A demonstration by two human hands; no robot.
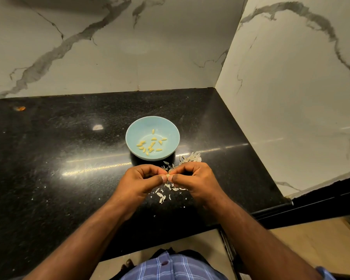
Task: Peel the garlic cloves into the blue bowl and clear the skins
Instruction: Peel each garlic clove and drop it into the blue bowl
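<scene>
While twelve peeled cloves point(150, 145) lie in one blue bowl point(133, 136), both hands point(167, 177) pinch one clove point(168, 176).

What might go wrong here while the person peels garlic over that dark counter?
The clove is tiny, pinched between both thumbs of the left hand and right hand; it could slip onto the counter. Loose skins lie right beside the blue bowl and might drift in among the peeled cloves. Scattered flakes near the counter's edge could fall off.
</scene>
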